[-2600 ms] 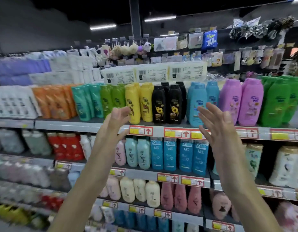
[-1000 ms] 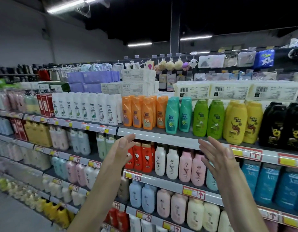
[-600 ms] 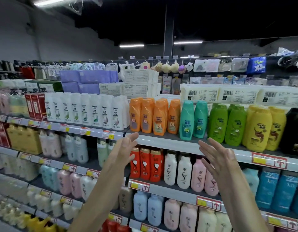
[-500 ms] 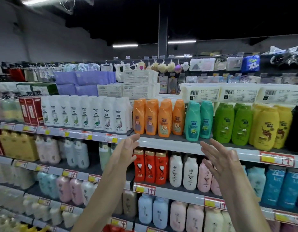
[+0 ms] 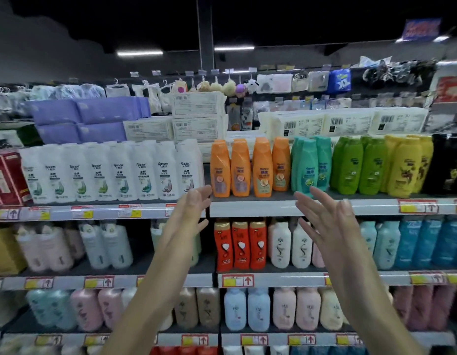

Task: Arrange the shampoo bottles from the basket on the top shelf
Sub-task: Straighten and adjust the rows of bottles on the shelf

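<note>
The top shelf carries rows of shampoo bottles: white ones at the left, orange ones in the middle, then teal, green, yellow and black to the right. My left hand is raised with straight fingers just below the white and orange bottles, holding nothing. My right hand is raised, fingers spread, in front of the shelf edge under the teal bottles, also empty. No basket is in view.
Above the bottles lie white wrapped packs and purple packs. Lower shelves hold red bottles, white bottles, blue bottles and pastel bottles. Price tags line each shelf edge.
The view has swung left along the shelf, so the orange bottles now sit in the middle. Both hands stay raised, open and empty, now a little higher against the top shelf edge.
</note>
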The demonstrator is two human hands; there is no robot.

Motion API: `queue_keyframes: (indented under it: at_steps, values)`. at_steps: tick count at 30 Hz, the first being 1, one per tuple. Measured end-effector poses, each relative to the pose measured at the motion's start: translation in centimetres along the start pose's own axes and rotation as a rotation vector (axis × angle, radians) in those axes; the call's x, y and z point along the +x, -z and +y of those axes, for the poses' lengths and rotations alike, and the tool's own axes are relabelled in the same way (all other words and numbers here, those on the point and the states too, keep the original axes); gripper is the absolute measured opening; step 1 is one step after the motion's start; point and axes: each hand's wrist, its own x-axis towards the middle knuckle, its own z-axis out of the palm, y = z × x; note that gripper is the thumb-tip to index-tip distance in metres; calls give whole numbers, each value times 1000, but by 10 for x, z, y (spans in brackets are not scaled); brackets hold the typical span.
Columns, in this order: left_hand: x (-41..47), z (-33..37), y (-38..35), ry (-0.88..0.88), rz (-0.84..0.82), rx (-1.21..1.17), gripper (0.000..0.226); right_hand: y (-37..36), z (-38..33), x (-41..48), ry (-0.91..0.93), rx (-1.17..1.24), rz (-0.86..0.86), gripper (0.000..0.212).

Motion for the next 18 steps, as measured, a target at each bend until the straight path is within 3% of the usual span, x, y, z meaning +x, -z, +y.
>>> queue_keyframes:
  at_steps: [6, 10, 18]
  values:
    - [6, -11, 15, 10, -35, -13, 78, -22, -2, 1, 2, -42, 15, 55]
    - [15, -17, 22, 12, -34, -15, 102, -29, 1, 7, -8, -35, 35, 56]
    - [49, -29, 15, -21, -87, -1, 71, -25, 17, 38, 66, -57, 7, 58]
